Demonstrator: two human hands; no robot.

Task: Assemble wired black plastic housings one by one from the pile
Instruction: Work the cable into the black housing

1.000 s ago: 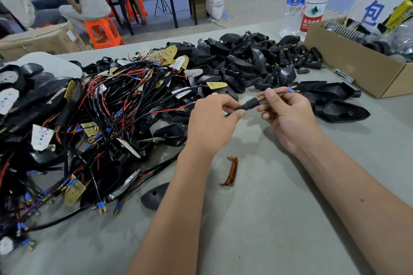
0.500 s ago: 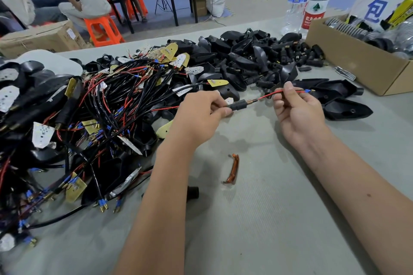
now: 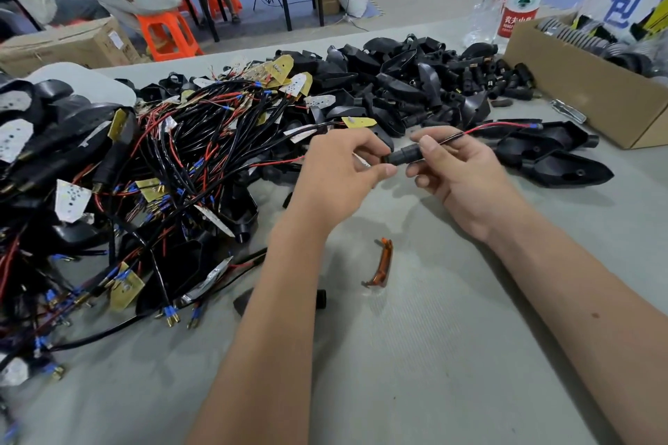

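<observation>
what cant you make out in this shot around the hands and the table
- Head view: where the wire enters the black sleeve is hidden by the left hand and right hand.
- Black housing near the table's front: mostly covered by the left forearm.
- Cardboard box: cut off by the right edge.
- Bottle labels: print too small to read.

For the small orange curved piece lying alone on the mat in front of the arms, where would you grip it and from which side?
Probably pinch the orange curved piece across its narrow middle, coming from above. It lies flat on the grey mat, long and slim, running toward and away from the person, with bare mat on both long sides. A thumb and finger would close from left and right; its hooked near end looks less steady.
</observation>
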